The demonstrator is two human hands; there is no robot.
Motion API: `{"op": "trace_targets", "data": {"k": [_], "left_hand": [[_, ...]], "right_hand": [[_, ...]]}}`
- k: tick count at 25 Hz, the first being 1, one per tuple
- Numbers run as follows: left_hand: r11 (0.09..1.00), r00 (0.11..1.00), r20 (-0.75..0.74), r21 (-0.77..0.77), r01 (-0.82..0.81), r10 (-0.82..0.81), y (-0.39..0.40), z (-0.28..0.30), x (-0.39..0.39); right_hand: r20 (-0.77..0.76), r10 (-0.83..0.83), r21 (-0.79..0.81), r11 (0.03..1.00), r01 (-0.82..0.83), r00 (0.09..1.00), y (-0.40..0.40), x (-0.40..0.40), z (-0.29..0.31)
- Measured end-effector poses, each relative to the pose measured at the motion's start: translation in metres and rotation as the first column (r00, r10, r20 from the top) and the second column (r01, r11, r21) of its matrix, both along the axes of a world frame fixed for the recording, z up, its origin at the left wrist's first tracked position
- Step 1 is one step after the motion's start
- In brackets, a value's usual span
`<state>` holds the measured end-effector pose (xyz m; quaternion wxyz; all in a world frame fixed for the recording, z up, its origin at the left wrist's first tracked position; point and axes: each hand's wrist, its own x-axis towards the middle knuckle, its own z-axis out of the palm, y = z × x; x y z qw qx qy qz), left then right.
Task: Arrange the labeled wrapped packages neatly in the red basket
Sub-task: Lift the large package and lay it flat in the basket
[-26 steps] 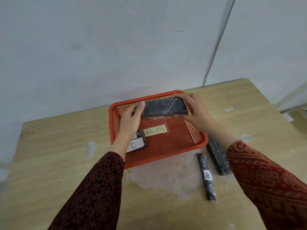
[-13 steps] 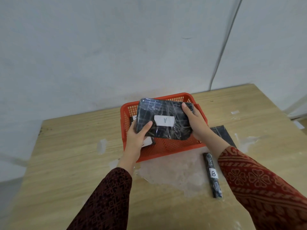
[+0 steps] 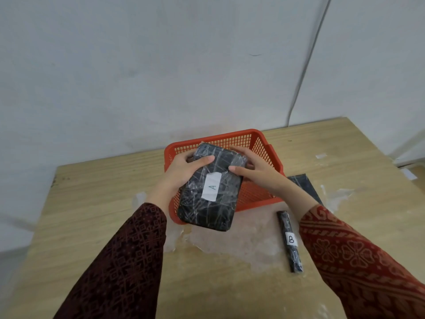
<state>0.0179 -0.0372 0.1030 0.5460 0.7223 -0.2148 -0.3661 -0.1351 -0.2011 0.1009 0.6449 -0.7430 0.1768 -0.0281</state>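
While both hands, left hand [image 3: 184,171] and right hand [image 3: 257,171], have their fingers clamped on package A [image 3: 210,189] above the red basket's [image 3: 230,137] near-left corner, its long axis running near-to-far and tilted, I'd guess it's the placing step, so next it needs lowering flat inside.

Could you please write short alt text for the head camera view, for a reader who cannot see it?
Both hands, left hand and right hand, hold a black plastic-wrapped package labeled A above the red basket on a wooden table. A slim package labeled B lies on the table to the right.
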Motion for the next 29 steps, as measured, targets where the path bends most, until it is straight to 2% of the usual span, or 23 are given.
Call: {"op": "trace_targets", "data": {"k": [2, 4, 6, 8, 10, 11, 12, 14, 15, 18, 20, 24, 27, 29], "left_hand": [[1.0, 1.0, -0.018, 0.004, 0.02, -0.02, -0.001, -0.004, -0.002], [0.999, 0.998, -0.056, 0.028, 0.03, -0.029, 0.002, -0.012, -0.006], [0.997, 0.993, -0.112, 0.074, -0.026, 0.035, 0.007, -0.022, -0.011], [0.992, 0.97, -0.211, 0.046, -0.115, 0.123, 0.012, -0.036, -0.017], [0.969, 0.92, -0.324, -0.04, -0.244, 0.218, 0.01, -0.049, -0.026], [0.937, 0.884, -0.353, -0.054, -0.345, 0.305, 0.004, -0.056, -0.03], [0.883, 0.83, -0.361, -0.033, -0.468, 0.426, -0.004, -0.062, -0.035], [0.745, 0.709, -0.28, 0.035, -0.666, 0.647, -0.022, -0.071, -0.041], [0.72, 0.702, -0.193, 0.038, -0.693, 0.686, -0.03, -0.075, -0.043], [0.823, 0.822, 0.051, 0.011, -0.568, 0.567, -0.057, -0.082, -0.039], [0.867, 0.864, 0.183, 0.088, -0.49, 0.469, -0.073, -0.089, -0.03], [0.845, 0.861, 0.303, 0.23, -0.483, 0.409, -0.097, -0.105, -0.012], [0.844, 0.808, 0.403, 0.139, -0.519, 0.43, -0.105, -0.109, -0.015], [0.888, 0.783, 0.533, 0.118, -0.444, 0.32, -0.106, -0.115, -0.023]], "right_hand": [[-0.04, 0.041, -0.079, 0.996, -0.044, 0.998, -0.002, 0.001, -0.005], [-0.049, 0.015, -0.123, 0.992, -0.021, 0.999, -0.003, -0.002, -0.016], [-0.014, -0.092, -0.052, 0.994, 0.092, 0.996, -0.006, -0.003, -0.025], [0.011, -0.259, 0.101, 0.961, 0.257, 0.966, -0.011, -0.005, -0.033], [-0.025, -0.398, 0.247, 0.886, 0.392, 0.917, -0.015, -0.006, -0.039], [-0.054, -0.443, 0.237, 0.865, 0.442, 0.895, -0.016, -0.005, -0.043], [-0.079, -0.477, 0.129, 0.866, 0.483, 0.876, -0.018, -0.003, -0.047], [-0.114, -0.503, -0.202, 0.856, 0.476, 0.857, -0.02, 0.002, -0.055], [-0.115, -0.508, -0.335, 0.829, 0.448, 0.854, -0.022, 0.004, -0.057], [-0.067, -0.47, -0.56, 0.748, 0.356, 0.88, -0.031, 0.012, -0.063], [-0.129, -0.396, -0.658, 0.72, 0.221, 0.909, -0.042, 0.019, -0.069], [-0.267, -0.256, -0.791, 0.609, -0.059, 0.929, -0.058, 0.035, -0.084], [-0.258, -0.172, -0.852, 0.505, -0.139, 0.951, -0.059, 0.033, -0.096], [-0.236, -0.151, -0.901, 0.404, -0.157, 0.96, -0.062, 0.031, -0.103]]}}
